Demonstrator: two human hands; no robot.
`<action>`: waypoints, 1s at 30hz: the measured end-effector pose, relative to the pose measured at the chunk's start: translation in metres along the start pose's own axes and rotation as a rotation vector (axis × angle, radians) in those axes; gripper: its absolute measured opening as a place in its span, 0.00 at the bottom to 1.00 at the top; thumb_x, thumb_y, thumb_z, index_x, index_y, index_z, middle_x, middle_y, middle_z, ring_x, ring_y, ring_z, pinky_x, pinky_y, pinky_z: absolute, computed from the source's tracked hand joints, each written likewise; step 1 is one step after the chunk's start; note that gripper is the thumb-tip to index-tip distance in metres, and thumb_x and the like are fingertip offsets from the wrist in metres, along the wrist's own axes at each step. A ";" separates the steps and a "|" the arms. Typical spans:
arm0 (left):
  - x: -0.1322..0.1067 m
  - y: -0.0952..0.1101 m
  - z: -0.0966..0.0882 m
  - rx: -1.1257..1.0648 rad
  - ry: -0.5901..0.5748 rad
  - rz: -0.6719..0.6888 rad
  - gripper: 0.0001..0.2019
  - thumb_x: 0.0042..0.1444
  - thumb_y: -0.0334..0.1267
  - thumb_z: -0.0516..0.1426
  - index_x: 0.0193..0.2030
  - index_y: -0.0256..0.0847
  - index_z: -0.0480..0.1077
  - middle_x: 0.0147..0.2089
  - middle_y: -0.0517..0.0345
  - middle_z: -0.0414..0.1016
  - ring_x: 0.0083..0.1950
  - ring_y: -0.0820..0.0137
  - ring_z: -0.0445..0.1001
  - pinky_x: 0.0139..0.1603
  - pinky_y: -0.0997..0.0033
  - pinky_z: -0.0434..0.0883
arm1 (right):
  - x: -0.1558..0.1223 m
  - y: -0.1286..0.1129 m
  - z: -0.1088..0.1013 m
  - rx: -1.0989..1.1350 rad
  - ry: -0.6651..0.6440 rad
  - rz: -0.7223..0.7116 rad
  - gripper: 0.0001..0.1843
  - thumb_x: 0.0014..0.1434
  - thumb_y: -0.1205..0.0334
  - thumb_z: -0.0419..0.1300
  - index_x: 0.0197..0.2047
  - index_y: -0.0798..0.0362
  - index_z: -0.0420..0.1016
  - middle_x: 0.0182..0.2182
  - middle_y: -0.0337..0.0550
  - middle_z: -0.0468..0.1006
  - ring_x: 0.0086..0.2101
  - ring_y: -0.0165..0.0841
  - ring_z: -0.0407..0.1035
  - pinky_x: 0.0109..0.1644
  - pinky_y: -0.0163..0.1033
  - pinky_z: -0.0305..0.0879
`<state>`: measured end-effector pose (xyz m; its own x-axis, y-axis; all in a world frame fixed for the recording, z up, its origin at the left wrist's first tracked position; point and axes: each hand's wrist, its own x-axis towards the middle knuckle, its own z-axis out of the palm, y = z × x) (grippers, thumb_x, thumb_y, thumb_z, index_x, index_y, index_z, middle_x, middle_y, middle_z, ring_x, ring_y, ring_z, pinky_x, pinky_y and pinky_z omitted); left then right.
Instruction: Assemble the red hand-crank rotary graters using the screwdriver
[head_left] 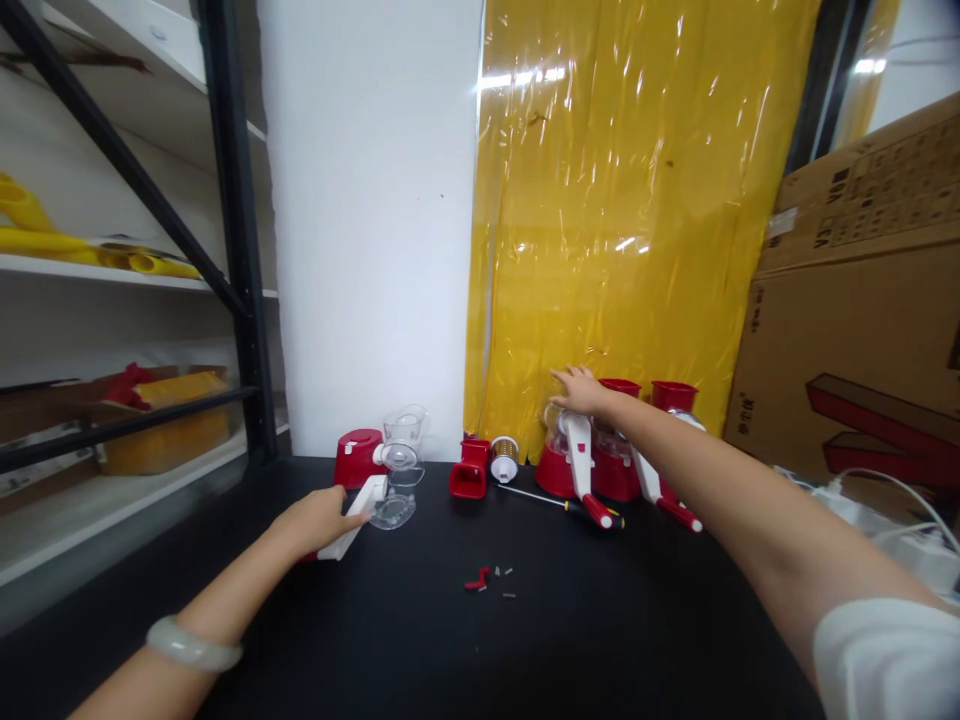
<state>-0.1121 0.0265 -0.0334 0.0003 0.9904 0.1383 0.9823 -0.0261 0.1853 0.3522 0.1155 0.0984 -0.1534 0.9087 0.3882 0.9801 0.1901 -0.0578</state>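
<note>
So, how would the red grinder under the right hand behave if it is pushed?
The red grinder stands tall, so a high push may tip it. Its long white crank hangs to one side and could swing. It looks plastic, probably light.

A small assembly workshop or stockroom: a black metal rack (232, 230) with stored goods stands at the left, big cardboard boxes (855, 330) at the right, a yellow plastic curtain (637, 200) hangs far behind, and the black worktable (420, 650) carries several matching red grinders (555, 482), a screwdriver (561, 503) and loose screws (508, 595).
</note>
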 end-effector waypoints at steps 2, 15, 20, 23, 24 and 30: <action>-0.002 0.006 0.002 0.050 -0.054 0.012 0.28 0.49 0.62 0.53 0.39 0.35 0.74 0.45 0.37 0.79 0.44 0.50 0.78 0.38 0.62 0.70 | -0.011 -0.012 -0.001 0.003 0.070 -0.050 0.40 0.59 0.51 0.60 0.70 0.53 0.54 0.69 0.60 0.51 0.69 0.55 0.38 0.68 0.60 0.41; -0.060 0.055 -0.054 0.163 0.065 -0.016 0.20 0.58 0.48 0.48 0.47 0.34 0.67 0.42 0.37 0.77 0.38 0.50 0.78 0.33 0.59 0.68 | -0.168 -0.093 0.031 0.412 0.102 -0.649 0.24 0.64 0.56 0.55 0.63 0.44 0.64 0.63 0.50 0.61 0.65 0.45 0.48 0.65 0.58 0.55; -0.073 0.139 -0.040 0.193 0.083 0.321 0.18 0.58 0.40 0.49 0.52 0.34 0.63 0.39 0.41 0.78 0.36 0.53 0.78 0.35 0.60 0.70 | -0.157 -0.097 0.081 0.676 0.162 -0.462 0.20 0.62 0.63 0.56 0.58 0.52 0.66 0.52 0.51 0.71 0.54 0.38 0.64 0.60 0.51 0.62; -0.060 0.167 -0.010 0.238 0.032 0.402 0.15 0.57 0.35 0.49 0.50 0.33 0.64 0.40 0.41 0.78 0.39 0.51 0.79 0.38 0.58 0.72 | -0.157 -0.095 0.106 0.691 0.134 -0.413 0.15 0.60 0.66 0.57 0.52 0.53 0.70 0.44 0.49 0.73 0.46 0.37 0.68 0.53 0.47 0.66; -0.055 0.171 -0.002 0.249 0.025 0.427 0.15 0.57 0.35 0.49 0.50 0.33 0.64 0.40 0.40 0.78 0.40 0.50 0.79 0.39 0.57 0.72 | -0.159 -0.094 0.112 0.679 0.121 -0.404 0.13 0.60 0.66 0.57 0.49 0.53 0.71 0.42 0.48 0.73 0.44 0.36 0.68 0.51 0.46 0.67; -0.042 0.163 0.023 0.228 0.027 0.517 0.17 0.61 0.43 0.50 0.51 0.34 0.63 0.42 0.41 0.78 0.41 0.48 0.79 0.38 0.53 0.73 | -0.162 -0.089 0.127 0.642 0.096 -0.367 0.06 0.59 0.67 0.57 0.40 0.53 0.74 0.37 0.46 0.74 0.41 0.36 0.68 0.48 0.43 0.67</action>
<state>0.0522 -0.0160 -0.0312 0.4907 0.8524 0.1806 0.8710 -0.4744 -0.1279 0.2734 -0.0016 -0.0757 -0.4163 0.7143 0.5626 0.5972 0.6814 -0.4233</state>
